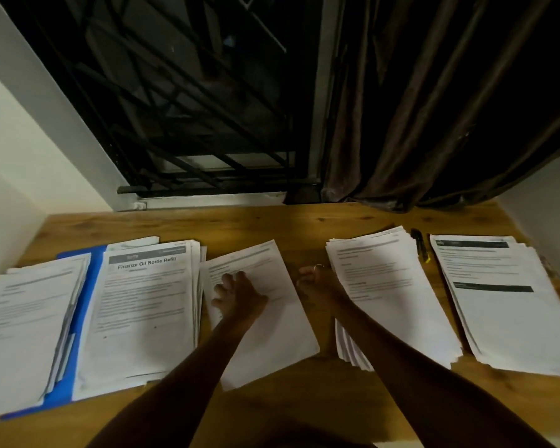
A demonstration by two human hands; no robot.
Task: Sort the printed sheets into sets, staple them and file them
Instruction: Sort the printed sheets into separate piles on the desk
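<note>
Several piles of printed sheets lie across a wooden table [272, 224]. My left hand [236, 294] rests flat, fingers spread, on a thin set of sheets [272, 331] in the middle. My right hand [317, 281], wearing a ring, hovers with loosely curled fingers over bare wood beside a thicker pile [392, 295]. Whether it touches that pile's left edge I cannot tell. An open blue folder [78, 318] at the left carries a pile headed "Finalize Oil Bottle Refill" [143, 312] and another pile [23, 324].
A further stack of sheets [501, 302] lies at the far right. A black and yellow pen-like thing [420, 247] lies between the two right piles. Behind the table are a barred window [191, 124], a dark curtain [434, 124] and walls on both sides.
</note>
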